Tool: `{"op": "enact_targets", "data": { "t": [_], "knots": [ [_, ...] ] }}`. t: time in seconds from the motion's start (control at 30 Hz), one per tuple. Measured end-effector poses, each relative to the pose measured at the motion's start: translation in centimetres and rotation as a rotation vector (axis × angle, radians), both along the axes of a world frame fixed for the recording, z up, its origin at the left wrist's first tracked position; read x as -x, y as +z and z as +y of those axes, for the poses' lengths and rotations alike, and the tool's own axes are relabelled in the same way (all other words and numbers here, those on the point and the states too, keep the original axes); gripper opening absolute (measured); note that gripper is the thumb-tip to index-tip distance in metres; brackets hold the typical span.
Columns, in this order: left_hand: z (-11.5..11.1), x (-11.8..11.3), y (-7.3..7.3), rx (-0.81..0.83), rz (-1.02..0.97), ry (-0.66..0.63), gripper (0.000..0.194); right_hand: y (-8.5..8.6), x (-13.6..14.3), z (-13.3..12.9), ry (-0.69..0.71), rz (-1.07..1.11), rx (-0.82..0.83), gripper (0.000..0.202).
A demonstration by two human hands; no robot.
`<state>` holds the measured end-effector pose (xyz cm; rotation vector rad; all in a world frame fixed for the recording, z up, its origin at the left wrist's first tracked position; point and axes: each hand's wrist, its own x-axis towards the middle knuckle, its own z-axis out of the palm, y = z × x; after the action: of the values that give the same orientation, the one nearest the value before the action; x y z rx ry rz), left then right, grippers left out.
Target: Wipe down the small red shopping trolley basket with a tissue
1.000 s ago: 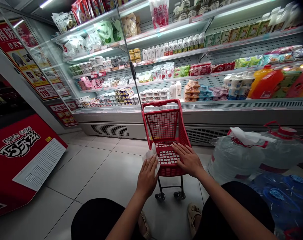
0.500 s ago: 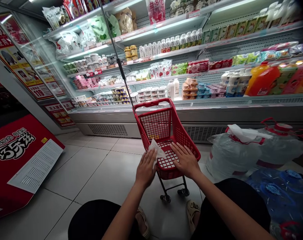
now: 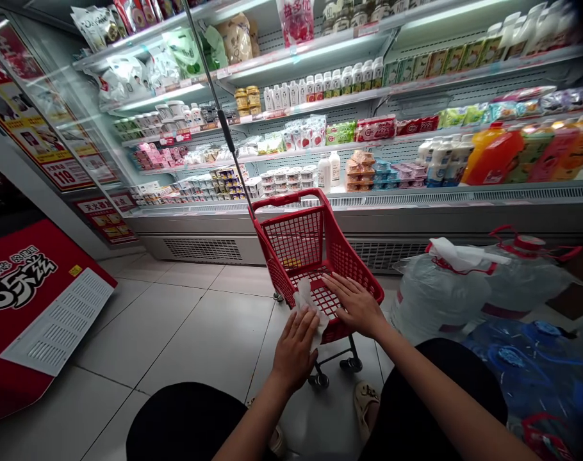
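A small red plastic shopping cart point(image 3: 298, 229) with lattice sides stands on the floor in front of me. My left hand point(image 3: 298, 346) presses a crumpled white tissue point(image 3: 305, 296) against the cart's near left rim, its fingers over the tissue. Part of the tissue sticks up past the fingertips into the basket. My right hand point(image 3: 355, 305) lies over the near right rim, fingers stretched out flat and holding nothing. A thin pole with a black grip point(image 3: 225, 130) rises from the cart's left side.
A refrigerated shelf point(image 3: 315, 148) of drinks, yogurt cups and packets runs along the back. Large clear water jugs point(image 3: 440, 294) and a blue bottle pack point(image 3: 532, 365) stand at right. A red freezer point(image 3: 36, 307) is at left, with pale floor tiles point(image 3: 176, 326) between.
My left hand has moved right and down along the cart's near rim with the tissue. The right hand stays on the right rim. The view has shifted slightly.
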<state>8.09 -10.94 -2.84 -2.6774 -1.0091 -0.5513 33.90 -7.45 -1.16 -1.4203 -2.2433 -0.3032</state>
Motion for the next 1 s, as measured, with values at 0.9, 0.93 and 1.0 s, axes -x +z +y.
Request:
{"op": "enact_targets", "data": {
  "t": [0.9,0.93,1.0],
  "knots": [
    [3.0,-1.1,0.5,-0.124,-0.029,0.182,0.076,-1.4,6.4,-1.2,-0.274,0.148,-0.118,0.068],
    [3.1,-1.0,0.7,-0.131,-0.012,0.162,0.076,-1.4,6.2,-1.4,-0.281,0.148,-0.125,0.068],
    [3.8,-0.5,1.3,-0.144,0.024,0.124,0.075,-1.3,5.2,-1.5,-0.297,0.148,-0.133,0.069]
  ]
}}
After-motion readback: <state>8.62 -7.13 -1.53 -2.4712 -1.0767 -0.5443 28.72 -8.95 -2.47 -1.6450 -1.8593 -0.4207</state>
